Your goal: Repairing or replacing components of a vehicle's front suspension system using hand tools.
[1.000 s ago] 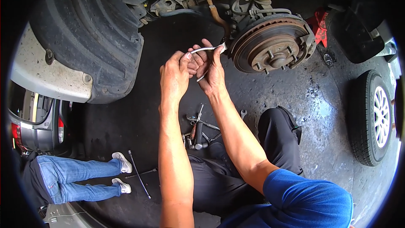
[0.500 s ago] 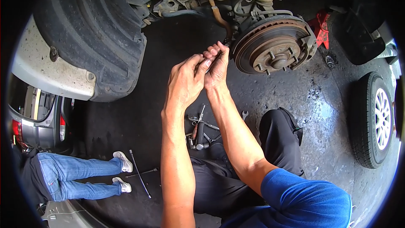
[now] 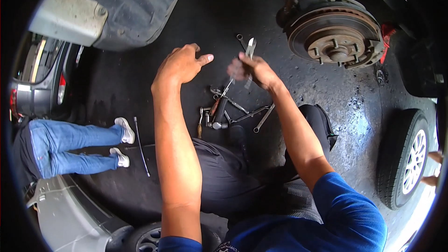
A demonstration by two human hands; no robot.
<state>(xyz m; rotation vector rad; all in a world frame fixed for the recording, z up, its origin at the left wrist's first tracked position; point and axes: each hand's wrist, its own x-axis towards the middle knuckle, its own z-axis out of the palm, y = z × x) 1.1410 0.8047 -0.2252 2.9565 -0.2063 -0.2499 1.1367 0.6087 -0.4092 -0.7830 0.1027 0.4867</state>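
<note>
My left hand [image 3: 179, 65] is raised over the dark floor with its thumb stretched out, apart from the curled fingers, and nothing in it. To its right, my right hand [image 3: 259, 71] is closed on a slim silver metal tool [image 3: 251, 46]. One bright end sticks up past the thumb. The fingers are smeared by motion, and the tool's exact kind does not show. Below it on the floor lies a cluster of hand tools: a combination spanner [image 3: 264, 117], a ratchet [image 3: 217, 124] and a screwdriver [image 3: 200, 128]. Another ring-ended spanner [image 3: 241, 41] lies beyond the right hand.
A rusty brake disc [image 3: 336, 42] with bare wheel studs hangs at the upper right. At far right a wheel [image 3: 406, 158] stands upright, another person's hands beside it. A person in jeans [image 3: 77, 147] is at left near a long bar [image 3: 142, 147]. A wheel-arch liner [image 3: 135, 7] overhangs upper left.
My hands were together near the brake disc; they have come apart and down, and the silver tool now shows in the right one. The view has shifted, with more of the floor tools uncovered.
</note>
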